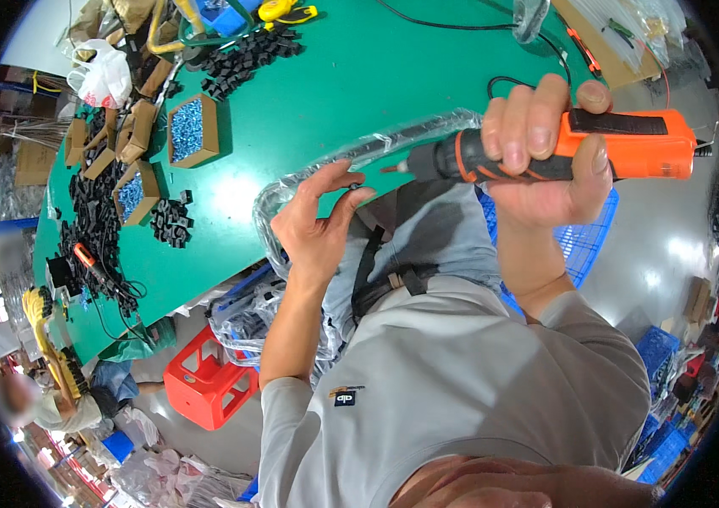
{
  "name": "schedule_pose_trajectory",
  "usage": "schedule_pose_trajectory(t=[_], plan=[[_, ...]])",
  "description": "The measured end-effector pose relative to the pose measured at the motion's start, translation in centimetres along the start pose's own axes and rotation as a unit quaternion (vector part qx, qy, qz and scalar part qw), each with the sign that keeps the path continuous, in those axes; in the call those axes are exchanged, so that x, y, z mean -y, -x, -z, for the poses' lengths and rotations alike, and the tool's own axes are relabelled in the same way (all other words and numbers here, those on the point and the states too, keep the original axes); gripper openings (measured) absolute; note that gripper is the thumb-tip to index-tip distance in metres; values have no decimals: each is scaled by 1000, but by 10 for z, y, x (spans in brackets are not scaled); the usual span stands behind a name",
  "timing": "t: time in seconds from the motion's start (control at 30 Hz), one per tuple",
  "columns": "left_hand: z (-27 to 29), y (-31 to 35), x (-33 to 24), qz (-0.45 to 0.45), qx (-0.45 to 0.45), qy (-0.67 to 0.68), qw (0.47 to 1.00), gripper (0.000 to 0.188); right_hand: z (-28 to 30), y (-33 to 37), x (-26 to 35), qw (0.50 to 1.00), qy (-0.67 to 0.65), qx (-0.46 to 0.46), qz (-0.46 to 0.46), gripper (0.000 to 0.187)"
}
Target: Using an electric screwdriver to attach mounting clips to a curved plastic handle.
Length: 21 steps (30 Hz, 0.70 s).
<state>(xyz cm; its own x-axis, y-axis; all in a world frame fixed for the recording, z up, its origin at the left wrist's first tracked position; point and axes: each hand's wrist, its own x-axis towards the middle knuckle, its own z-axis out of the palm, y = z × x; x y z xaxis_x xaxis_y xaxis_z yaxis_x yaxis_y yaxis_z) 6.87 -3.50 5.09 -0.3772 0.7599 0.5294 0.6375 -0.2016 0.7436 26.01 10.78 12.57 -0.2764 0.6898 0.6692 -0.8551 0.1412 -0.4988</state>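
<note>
From where I stand, the person's right hand point(550, 157) is wrapped around an orange-and-black power screwdriver point(651, 144), fingers closed firmly on its body, held up near the edge of the green surface point(334, 76). Its bit points toward the left hand point(313, 224), near but apart from it. There, thumb and forefinger nearly meet around a small dark piece point(356, 186), though it's too tiny from here to say what it is. Just beyond that hand runs a plastic-wrapped tube point(376, 144). Farther left sits a cardboard box point(198, 158) of small blue pieces point(186, 129), with black parts point(245, 66) heaped nearby.
</note>
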Motion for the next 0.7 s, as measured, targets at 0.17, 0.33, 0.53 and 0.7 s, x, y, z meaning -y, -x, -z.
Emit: schedule_pose_trajectory(t=[0.17, 0.33, 0.53, 0.7], plan=[[-2, -2, -11, -50, 7, -5, 999, 44, -15, 2, -3, 998, -34, 40, -47, 35], [-2, 0, -13, -25, -4, -13, 1000, 45, -13, 3, -6, 997, -24, 40, -53, 37], [0, -1, -10, -14, 8, 13, 1000, 43, -12, 3, -10, 997, -24, 48, -51, 36], [4, 4, -10, 22, 49, 46, 997, 39, -10, 2, -16, 994, -49, 76, -60, 37]])
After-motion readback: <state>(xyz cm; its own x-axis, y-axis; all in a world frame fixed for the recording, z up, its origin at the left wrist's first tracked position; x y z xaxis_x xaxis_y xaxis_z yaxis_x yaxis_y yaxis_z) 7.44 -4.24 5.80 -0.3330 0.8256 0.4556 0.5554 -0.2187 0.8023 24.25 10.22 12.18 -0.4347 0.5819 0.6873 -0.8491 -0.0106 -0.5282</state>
